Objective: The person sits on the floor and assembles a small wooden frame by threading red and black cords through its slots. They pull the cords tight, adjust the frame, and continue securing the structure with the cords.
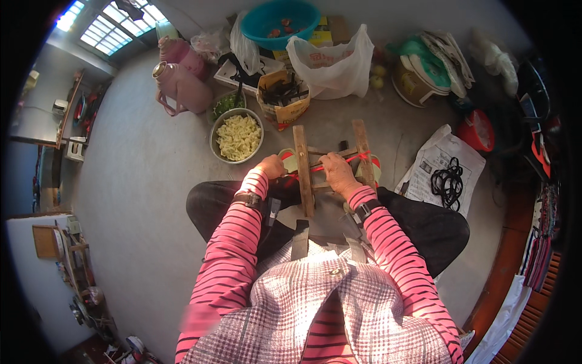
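Grip, left (273, 166): curled closed on red band (353, 158). Grip, right (339, 173): bent over it, hold unclear. Wooden frame (305, 185): between knees (209, 203), band already across; work seemingly partway, fastening unconfirmed. Beyond: metal bowl (213, 143), pale pieces (238, 136).

Around you spread a smooth grey floor (136, 176). Ahead to your left glowed a bright, barred glass window (104, 36).
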The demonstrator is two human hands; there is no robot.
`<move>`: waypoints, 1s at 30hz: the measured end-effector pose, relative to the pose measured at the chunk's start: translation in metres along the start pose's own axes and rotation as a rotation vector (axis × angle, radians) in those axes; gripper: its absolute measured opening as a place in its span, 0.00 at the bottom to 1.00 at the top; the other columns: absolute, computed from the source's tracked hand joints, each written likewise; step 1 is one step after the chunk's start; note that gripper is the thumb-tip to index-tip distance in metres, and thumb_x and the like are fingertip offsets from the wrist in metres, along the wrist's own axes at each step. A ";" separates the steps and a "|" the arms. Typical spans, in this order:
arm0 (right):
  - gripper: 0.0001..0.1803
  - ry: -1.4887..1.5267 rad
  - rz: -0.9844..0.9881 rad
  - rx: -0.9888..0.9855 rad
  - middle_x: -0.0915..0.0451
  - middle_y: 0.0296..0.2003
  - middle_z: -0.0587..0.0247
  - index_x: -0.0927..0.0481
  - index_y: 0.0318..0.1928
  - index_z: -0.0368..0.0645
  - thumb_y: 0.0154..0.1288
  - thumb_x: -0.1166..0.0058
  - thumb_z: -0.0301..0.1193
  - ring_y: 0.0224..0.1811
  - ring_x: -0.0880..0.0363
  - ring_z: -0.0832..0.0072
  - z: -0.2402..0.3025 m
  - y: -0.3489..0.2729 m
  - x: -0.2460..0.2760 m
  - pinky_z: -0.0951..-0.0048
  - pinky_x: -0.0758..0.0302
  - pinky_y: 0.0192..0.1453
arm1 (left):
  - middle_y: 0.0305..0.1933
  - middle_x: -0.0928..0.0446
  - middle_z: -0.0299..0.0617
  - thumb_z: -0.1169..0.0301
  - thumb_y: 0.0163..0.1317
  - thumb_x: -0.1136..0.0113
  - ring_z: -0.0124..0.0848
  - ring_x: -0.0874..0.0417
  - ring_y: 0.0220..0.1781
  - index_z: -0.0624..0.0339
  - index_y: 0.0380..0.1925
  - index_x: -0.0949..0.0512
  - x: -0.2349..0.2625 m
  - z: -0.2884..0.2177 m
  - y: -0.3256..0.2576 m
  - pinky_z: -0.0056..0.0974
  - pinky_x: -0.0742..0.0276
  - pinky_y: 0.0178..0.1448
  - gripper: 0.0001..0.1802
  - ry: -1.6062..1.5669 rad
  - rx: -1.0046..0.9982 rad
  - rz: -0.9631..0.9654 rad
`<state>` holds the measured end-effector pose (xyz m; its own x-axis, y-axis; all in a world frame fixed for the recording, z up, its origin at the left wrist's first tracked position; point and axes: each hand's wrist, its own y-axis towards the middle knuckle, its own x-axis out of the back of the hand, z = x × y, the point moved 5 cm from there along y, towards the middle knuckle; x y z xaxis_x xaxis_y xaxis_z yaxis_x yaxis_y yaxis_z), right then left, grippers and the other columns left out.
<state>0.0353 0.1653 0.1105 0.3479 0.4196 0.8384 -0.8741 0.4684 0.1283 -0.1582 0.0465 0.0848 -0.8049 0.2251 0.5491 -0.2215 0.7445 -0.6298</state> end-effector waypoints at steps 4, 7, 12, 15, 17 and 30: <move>0.09 0.011 -0.160 -0.003 0.25 0.42 0.56 0.23 0.41 0.43 0.59 0.51 0.23 0.49 0.26 0.55 -0.005 -0.009 0.029 0.60 0.28 0.55 | 0.21 0.21 0.43 0.66 0.61 0.43 0.31 0.20 0.22 0.66 0.22 0.21 0.017 -0.012 -0.020 0.35 0.26 0.27 0.14 -0.144 -0.052 -0.048; 0.11 -0.098 -0.283 -0.060 0.25 0.44 0.56 0.24 0.42 0.41 0.58 0.49 0.23 0.50 0.27 0.55 -0.012 -0.021 0.050 0.59 0.28 0.55 | 0.21 0.24 0.40 0.67 0.63 0.45 0.32 0.20 0.19 0.66 0.24 0.23 0.005 -0.019 -0.031 0.34 0.25 0.24 0.13 -0.586 -0.022 0.050; 0.18 -0.241 -0.345 -0.367 0.25 0.46 0.51 0.28 0.50 0.40 0.61 0.43 0.31 0.51 0.27 0.50 -0.049 -0.045 0.072 0.54 0.29 0.56 | 0.22 0.26 0.43 0.71 0.65 0.52 0.34 0.21 0.17 0.66 0.26 0.24 -0.015 -0.020 -0.027 0.37 0.22 0.19 0.12 -0.149 -0.141 -0.058; 0.28 -0.073 -0.117 -0.634 0.23 0.49 0.39 0.31 0.54 0.35 0.63 0.41 0.42 0.52 0.25 0.44 -0.082 -0.064 0.063 0.50 0.28 0.56 | 0.25 0.25 0.49 0.72 0.62 0.51 0.39 0.21 0.16 0.68 0.25 0.23 -0.029 -0.022 -0.022 0.41 0.22 0.18 0.12 0.117 -0.334 -0.062; 0.31 0.050 0.080 -0.733 0.23 0.49 0.35 0.32 0.54 0.33 0.63 0.41 0.46 0.53 0.24 0.43 -0.093 -0.077 0.047 0.49 0.28 0.56 | 0.26 0.24 0.51 0.73 0.61 0.49 0.42 0.20 0.18 0.69 0.25 0.22 -0.031 -0.028 -0.022 0.43 0.22 0.20 0.11 0.268 -0.489 -0.180; 0.32 0.259 0.059 -0.798 0.19 0.33 0.35 0.38 0.51 0.35 0.63 0.41 0.47 0.41 0.19 0.40 -0.084 -0.094 0.037 0.49 0.23 0.43 | 0.31 0.19 0.50 0.70 0.55 0.45 0.49 0.17 0.36 0.64 0.24 0.18 -0.044 -0.024 -0.029 0.46 0.19 0.41 0.10 0.407 -0.403 -0.474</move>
<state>0.1590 0.2015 0.0849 0.4608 0.5804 0.6714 -0.4253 0.8084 -0.4069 -0.1032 0.0300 0.0927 -0.3877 -0.0209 0.9216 -0.2125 0.9748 -0.0673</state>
